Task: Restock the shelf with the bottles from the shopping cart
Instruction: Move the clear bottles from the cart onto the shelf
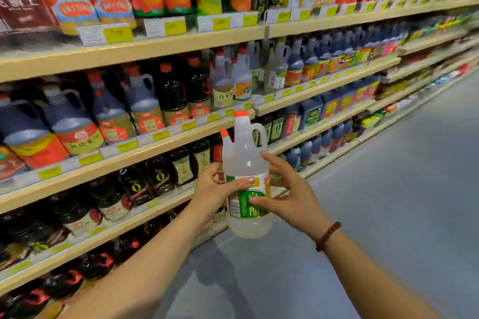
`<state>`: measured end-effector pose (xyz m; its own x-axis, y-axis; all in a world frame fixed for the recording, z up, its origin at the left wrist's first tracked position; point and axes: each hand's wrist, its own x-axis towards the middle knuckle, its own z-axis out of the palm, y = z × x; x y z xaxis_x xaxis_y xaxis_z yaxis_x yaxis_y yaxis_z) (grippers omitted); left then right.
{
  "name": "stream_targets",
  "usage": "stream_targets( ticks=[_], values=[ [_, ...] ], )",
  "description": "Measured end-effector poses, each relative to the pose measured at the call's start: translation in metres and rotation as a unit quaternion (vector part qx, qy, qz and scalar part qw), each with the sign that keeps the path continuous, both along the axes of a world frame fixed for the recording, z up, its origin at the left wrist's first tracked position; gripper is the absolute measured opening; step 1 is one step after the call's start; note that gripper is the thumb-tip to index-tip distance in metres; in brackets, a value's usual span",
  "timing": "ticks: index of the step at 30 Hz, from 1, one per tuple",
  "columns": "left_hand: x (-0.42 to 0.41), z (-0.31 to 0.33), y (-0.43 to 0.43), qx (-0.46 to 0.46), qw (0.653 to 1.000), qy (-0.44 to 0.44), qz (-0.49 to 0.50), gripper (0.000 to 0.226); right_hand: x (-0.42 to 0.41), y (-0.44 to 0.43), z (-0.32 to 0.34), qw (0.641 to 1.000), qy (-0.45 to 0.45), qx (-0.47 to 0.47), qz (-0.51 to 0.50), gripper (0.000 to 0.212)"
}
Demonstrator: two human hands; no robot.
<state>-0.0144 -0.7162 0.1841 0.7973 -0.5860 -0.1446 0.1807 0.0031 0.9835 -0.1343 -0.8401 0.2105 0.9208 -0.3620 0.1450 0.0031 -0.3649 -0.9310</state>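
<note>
A long shelf (pixel 134 52) fills the left, packed with dark sauce jugs (pixel 72 124). In the aisle just beside it, a clear handled bottle (pixel 246 158) of colourless liquid stands upright, orange cap on top. A second bottle (pixel 226 147) is tucked behind it. The left hand (pixel 215 189) grips the label, thumb across. The right hand (pixel 290 194) is spread, fingertips touching the label.

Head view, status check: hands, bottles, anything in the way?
Left hand grips clear bottle, second bottle tucked behind. Right hand touching label, fingers spread. Bottles upright, not yet on shelf. Nothing seen in the way.
</note>
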Motion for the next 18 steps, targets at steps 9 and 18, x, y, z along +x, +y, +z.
stream_targets(
  ticks=[9, 18],
  values=[
    [0.029, -0.01, -0.093, 0.02, 0.998, 0.008, -0.066, 0.054, 0.016, -0.078, -0.016, 0.997, 0.014, 0.016, -0.08, 0.077],
    [0.117, -0.017, -0.179, 0.013, 0.995, 0.016, -0.098, 0.057, 0.1, -0.15, -0.024, 0.99, 0.006, 0.039, -0.134, 0.078]
  ],
)
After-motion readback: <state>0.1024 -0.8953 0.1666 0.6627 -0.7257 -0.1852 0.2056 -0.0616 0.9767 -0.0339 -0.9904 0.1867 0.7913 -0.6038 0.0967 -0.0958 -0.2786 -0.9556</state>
